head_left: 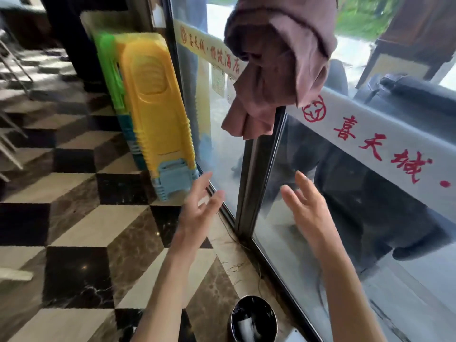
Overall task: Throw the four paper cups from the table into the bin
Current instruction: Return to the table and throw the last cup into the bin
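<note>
A small round bin with a dark liner stands on the floor at the bottom of the head view, beside the glass door. Something pale lies inside it; I cannot tell what it is. My left hand is held out above and beyond the bin, fingers spread, holding nothing. My right hand hovers to its right in front of the glass, also spread and holding nothing. No paper cup on a table shows, and no table is in view.
A glass door with a dark metal frame fills the right side. A brown cloth hangs on its handle. A stack of yellow and green plastic stools leans at the glass. Checkered marble floor spreads to the left.
</note>
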`<state>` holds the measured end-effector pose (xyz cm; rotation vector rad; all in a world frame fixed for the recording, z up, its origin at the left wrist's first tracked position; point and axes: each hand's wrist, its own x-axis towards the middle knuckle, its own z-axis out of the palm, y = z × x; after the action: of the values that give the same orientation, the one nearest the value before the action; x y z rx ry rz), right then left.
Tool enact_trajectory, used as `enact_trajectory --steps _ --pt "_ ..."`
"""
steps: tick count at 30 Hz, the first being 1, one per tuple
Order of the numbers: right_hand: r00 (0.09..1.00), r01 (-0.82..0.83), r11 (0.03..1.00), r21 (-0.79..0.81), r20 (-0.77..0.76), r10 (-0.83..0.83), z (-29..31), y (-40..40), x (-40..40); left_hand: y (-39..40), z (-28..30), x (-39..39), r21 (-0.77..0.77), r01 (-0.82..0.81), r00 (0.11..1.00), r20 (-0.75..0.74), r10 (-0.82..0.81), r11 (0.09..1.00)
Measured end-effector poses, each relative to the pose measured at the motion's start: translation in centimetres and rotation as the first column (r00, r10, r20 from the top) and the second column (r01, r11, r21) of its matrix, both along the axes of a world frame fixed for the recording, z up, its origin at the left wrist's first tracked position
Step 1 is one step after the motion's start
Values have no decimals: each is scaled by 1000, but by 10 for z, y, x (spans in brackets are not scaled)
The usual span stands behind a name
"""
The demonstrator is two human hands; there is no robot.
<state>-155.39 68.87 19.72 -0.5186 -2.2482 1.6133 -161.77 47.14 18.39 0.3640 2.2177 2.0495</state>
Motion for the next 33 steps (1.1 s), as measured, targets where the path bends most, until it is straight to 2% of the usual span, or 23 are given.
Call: enact_trajectory --steps 4,8,11,15,20,24,28,33 --pt "990 -130 991 -4 -46 130 28 -25 4 -31 22 30 30 -161 985 -51 162 987" --pt "938 -336 942 -11 -93 334 39 -54 11 -66 28 80 48 -376 924 -61 378 925" --pt "858 -505 863 26 -93 505 43 -85 21 -97 30 134 57 -527 847 -42 530 848" --pt "678 -730 683 27 -95 729 51 -150 55 -143 31 225 69 -716 694 -37 719 695" --pt "380 -921 385 53 -88 921 57 -262 143 -208 35 373 98 -924 369 -28 929 370" --pt "87 -994 94 61 -110 990 60 -348 247 -240 32 517 105 -989 97 -54 994 102" --pt "-211 -977 -207 42 -106 972 54 -428 382 -257 28 680 42 -981 -192 -44 980 -190" --pt "-548 -836 -548 20 -67 834 37 -509 586 -248 24 892 61 -825 -563 13 827 -562"
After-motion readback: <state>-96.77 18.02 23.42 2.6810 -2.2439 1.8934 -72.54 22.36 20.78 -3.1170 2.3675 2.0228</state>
